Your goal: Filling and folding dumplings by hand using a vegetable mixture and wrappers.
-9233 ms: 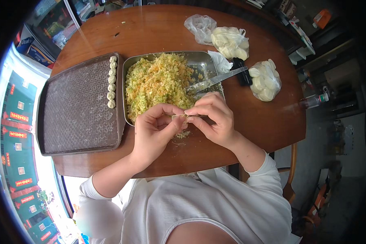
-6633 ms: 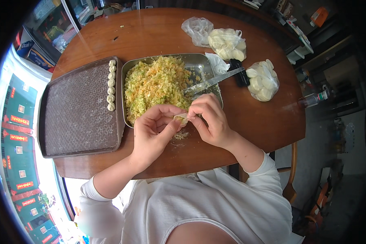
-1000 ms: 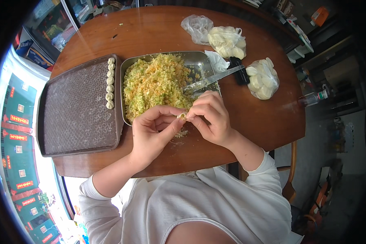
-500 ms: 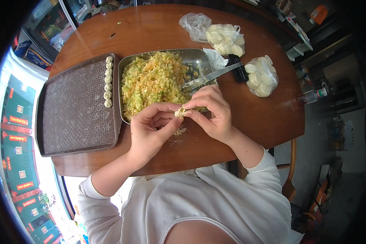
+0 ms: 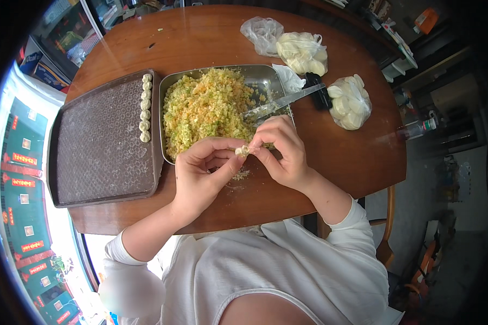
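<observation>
Between the fingertips of both hands is a small pale dumpling, held just off the near edge of the metal tray. My left hand pinches it from the left, thumb below and index finger above. From the right, my right hand grips its edge with thumb and fingers. The metal tray holds a heap of chopped yellow, orange and green filling. A long flat metal spatula lies over its right side. On the brown tray to the left, several finished dumplings stand in one column.
Two clear bags of round dough wrappers rest at the far right of the wooden table. Beside them are a crumpled plastic bag and a black object. Filling crumbs lie below my hands.
The dumpling's opening, visible before, now looks more closed. My right fingertips have shifted slightly to the right along its edge; the left hand stays nearly still.
</observation>
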{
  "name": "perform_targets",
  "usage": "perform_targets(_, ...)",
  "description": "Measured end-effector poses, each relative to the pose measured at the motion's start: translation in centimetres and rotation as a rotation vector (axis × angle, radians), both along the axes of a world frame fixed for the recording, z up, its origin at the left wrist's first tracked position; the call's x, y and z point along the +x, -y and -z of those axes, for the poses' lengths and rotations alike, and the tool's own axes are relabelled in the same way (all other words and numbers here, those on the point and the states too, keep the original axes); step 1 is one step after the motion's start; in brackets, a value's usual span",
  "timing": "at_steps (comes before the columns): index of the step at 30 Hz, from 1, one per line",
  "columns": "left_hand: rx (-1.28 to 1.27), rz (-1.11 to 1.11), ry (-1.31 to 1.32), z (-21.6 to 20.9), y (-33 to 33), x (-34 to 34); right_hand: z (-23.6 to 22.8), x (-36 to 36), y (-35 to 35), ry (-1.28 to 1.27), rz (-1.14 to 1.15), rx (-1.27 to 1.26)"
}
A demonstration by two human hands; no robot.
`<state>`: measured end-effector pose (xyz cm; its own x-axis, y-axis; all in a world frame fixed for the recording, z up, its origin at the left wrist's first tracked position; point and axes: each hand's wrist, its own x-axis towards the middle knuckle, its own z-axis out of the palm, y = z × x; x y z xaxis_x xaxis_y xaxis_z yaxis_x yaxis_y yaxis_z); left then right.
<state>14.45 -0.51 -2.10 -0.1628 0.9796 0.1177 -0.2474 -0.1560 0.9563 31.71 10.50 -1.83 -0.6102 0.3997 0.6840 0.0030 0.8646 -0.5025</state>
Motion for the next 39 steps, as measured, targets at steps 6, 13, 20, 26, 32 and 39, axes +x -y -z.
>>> perform_targets(6, 0.018, -0.011, 0.081, 0.01, -0.20, 0.17, 0.04, -0.14, 0.28, 0.035, -0.009, 0.001)
perform_targets(13, 0.019, -0.020, 0.060, 0.04, -0.11, 0.06, 0.08, 0.05, 0.24, 0.022, -0.033, -0.020)
perform_targets(20, 0.031, 0.002, 0.125, 0.23, -0.13, 0.09, 0.01, 0.00, 0.30, 0.010, -0.024, -0.027)
perform_targets(26, 0.025, 0.013, 0.130, 0.51, -0.26, 0.10, 0.22, -0.01, 0.37, -0.050, 0.007, -0.058)
perform_targets(32, -0.034, 0.019, 0.141, 0.12, -0.14, 0.06, 0.08, 0.07, 0.44, -0.056, 0.053, -0.012)
perform_targets(39, -0.012, 0.014, 0.131, 0.30, -0.21, 0.04, 0.25, 0.02, 0.20, -0.069, 0.060, 0.036)
